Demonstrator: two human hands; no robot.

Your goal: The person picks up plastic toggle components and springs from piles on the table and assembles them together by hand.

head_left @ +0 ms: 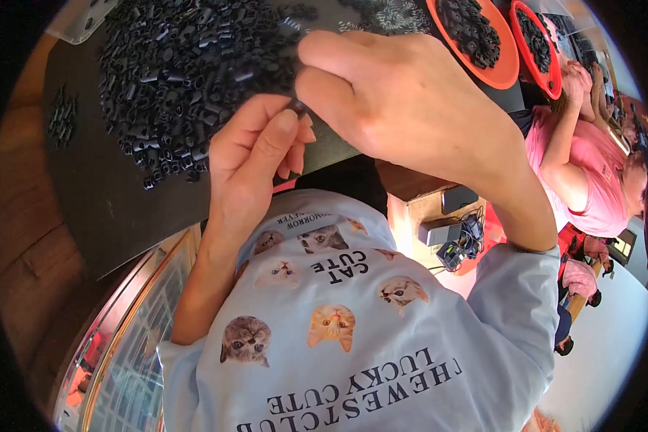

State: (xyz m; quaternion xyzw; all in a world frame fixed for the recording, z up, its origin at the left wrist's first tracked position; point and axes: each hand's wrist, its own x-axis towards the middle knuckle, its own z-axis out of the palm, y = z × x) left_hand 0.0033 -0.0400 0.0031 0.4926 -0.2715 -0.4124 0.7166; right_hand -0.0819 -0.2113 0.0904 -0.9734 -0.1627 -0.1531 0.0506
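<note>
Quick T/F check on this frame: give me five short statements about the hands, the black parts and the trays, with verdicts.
1. Both hands meet over the near edge of the pile of small black parts. True.
2. The left hand and right hand pinch one small black piece between their fingertips. True.
3. The two trays at the top right are blue and bare. False: they are orange and hold black parts.
4. The pile lies on a white cloth. False: it lies on a dark table top.
5. A person in a pink shirt sits at the right. True.
</note>
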